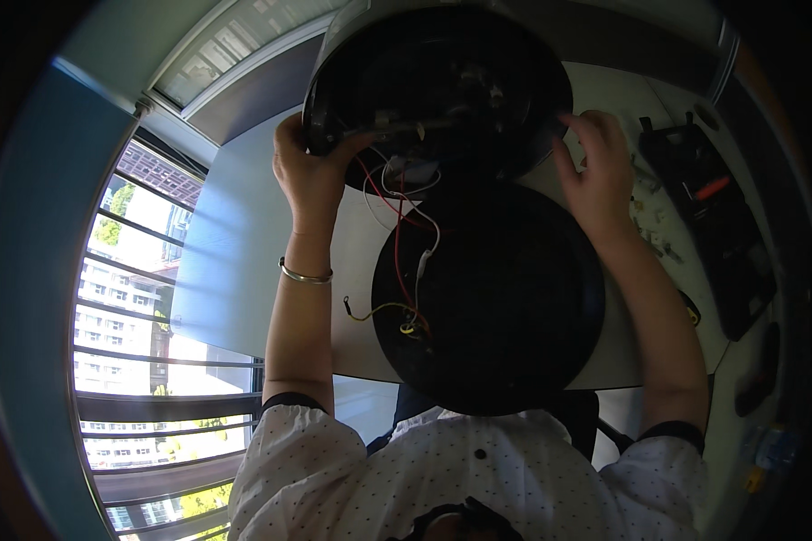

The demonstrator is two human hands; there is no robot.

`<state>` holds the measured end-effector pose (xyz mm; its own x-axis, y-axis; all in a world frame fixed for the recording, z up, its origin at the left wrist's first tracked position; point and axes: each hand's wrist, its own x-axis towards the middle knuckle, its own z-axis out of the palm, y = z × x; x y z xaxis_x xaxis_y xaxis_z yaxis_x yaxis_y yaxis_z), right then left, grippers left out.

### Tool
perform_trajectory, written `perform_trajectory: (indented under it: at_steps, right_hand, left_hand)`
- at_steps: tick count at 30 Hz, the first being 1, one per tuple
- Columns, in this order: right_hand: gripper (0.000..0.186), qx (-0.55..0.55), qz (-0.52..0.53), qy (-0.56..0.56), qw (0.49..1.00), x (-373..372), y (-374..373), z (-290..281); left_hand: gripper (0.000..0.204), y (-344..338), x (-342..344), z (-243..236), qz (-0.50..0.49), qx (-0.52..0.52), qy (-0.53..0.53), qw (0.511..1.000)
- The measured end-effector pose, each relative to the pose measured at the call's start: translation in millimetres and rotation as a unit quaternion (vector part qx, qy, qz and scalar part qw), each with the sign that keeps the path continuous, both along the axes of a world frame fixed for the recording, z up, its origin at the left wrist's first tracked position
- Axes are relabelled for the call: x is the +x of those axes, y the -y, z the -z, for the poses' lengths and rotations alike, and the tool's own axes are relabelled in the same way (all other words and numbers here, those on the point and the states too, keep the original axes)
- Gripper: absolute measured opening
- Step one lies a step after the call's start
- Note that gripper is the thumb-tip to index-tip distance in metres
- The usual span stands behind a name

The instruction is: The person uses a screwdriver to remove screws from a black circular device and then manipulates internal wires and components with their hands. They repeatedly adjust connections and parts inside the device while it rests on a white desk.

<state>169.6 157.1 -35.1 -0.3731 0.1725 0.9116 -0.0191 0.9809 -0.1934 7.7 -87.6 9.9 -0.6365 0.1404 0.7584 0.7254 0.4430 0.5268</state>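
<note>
My left hand [311, 176] grips the left rim of a round black appliance body [438, 68], which is raised at the top of the view with metal fittings inside. My right hand [595, 162] is at its right rim, fingers apart and bent, tips blurred against the edge. Red and white wires [397, 230] run from the raised part down to a second round black piece [496, 298] lying at the table's front edge. A short yellow-green wire [370, 313] with a ring end lies over that lower piece, near my body.
A white table [226, 252] carries an open black tool case [704, 225] with an orange item [713, 187], small scattered parts [659, 243] and a yellow-black object [691, 313] at right. A window [126, 307] is on the left, a partition [226, 108] behind.
</note>
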Motion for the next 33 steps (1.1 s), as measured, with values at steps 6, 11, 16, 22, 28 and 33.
perform_trajectory:
  at_steps: [6,11,16,22,28,33]
  right_hand:
    - [0.025,-0.205,-0.253,0.140,0.935,2.5,35.9,-18.0]
    - [0.062,-0.460,-0.359,0.330,0.742,-13.6,67.1,-48.1]
    - [0.074,-0.563,-0.349,0.301,0.686,-32.7,74.5,-48.6]
    - [0.072,-0.602,-0.353,0.276,0.661,-37.8,81.0,-47.6]
    - [0.065,-0.596,-0.333,0.270,0.679,-38.6,87.3,-45.8]
    - [0.039,-0.244,-0.200,0.218,0.924,-53.7,81.4,-23.2]
  left_hand:
    - [0.066,0.2,2.5,-2.5,-0.004,-0.016,0.011,1.000]
    - [0.067,0.1,4.8,-3.5,-0.007,-0.020,0.018,1.000]
    - [0.068,2.1,3.5,-4.9,-0.007,-0.021,0.031,0.999]
    - [0.070,3.9,0.9,-0.2,-0.003,-0.018,0.031,0.999]
    - [0.069,5.6,0.8,-0.5,-0.004,-0.010,0.048,0.999]
    - [0.065,4.6,0.7,-0.1,-0.005,0.003,0.020,1.000]
